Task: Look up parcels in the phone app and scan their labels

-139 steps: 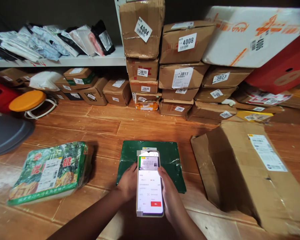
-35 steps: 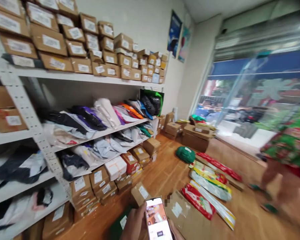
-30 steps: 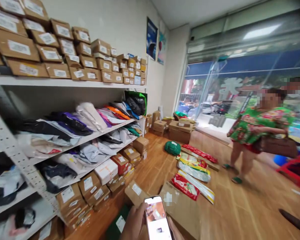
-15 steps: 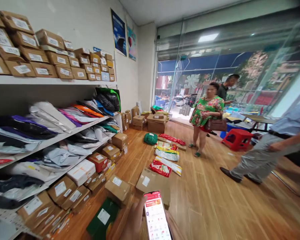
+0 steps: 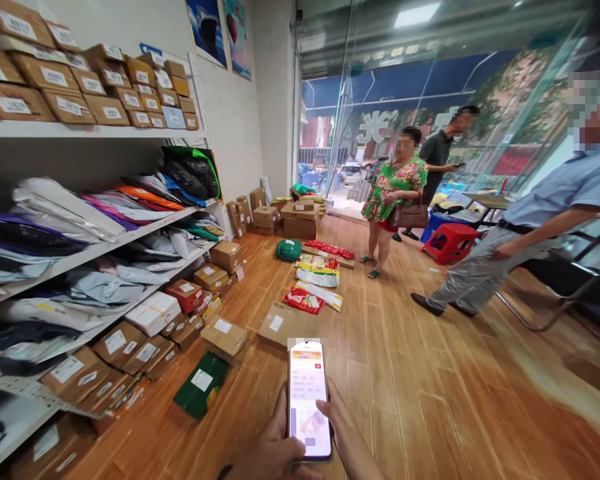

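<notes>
A smartphone (image 5: 309, 400) with a lit screen stands upright in both my hands, low in the middle of the head view. My left hand (image 5: 275, 437) grips its left side and lower edge, thumb over the bottom corner of the screen. My right hand (image 5: 344, 423) holds the right edge, its thumb lying on the screen. The screen shows a pale page with an orange banner near the top; its text is too small to read. Beyond the phone a cardboard box (image 5: 289, 325) with a white label lies on the wooden floor.
Shelves (image 5: 115, 131) on the left hold labelled boxes and bagged parcels. A green box (image 5: 203, 385) and red bags (image 5: 305, 300) lie on the floor. A person in a floral top (image 5: 397, 180), one in dark clothes (image 5: 436, 160) and one in grey trousers (image 5: 485, 263) stand near a red stool (image 5: 450, 243).
The phone's screen has gone from a red-topped page to a paler one. My right thumb now lies on the screen. My view has shifted right and down.
</notes>
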Available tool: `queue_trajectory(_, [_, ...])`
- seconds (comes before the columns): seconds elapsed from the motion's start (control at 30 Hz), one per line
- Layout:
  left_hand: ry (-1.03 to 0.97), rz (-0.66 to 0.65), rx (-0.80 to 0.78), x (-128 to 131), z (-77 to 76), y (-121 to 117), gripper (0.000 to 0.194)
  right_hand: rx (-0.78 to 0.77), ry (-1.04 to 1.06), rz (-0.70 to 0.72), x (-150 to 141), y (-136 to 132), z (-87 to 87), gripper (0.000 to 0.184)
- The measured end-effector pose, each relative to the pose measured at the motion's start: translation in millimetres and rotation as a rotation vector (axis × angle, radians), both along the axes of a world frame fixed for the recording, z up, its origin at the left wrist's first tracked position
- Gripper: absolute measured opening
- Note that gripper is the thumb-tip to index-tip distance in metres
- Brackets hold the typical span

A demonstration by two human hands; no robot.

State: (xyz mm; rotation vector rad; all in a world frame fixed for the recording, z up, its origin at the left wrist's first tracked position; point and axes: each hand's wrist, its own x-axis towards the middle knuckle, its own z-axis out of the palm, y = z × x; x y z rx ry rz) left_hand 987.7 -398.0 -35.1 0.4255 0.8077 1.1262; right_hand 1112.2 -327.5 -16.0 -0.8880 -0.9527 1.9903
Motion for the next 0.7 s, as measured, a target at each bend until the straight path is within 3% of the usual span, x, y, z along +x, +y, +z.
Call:
queue_trajectory(0.27, [-0.013, 0.030, 0.001, 19, 18.0, -10, 0.096, 0.153, -0.056, 0.091, 25, -8, -8.7, 0.055])
queue_trajectory(0.47, [-0.023, 0.024, 0.070, 22, 18.8, -14, 0.087, 0.014, 0.033, 0.173, 36, -14, -0.3, 0.065])
queue_trajectory(0.7, [-0.048, -0.008, 0.091, 26, 26.6, -14, 0.084, 0.088, 0.014, 0.223, 44, -12, -0.6, 0.069])
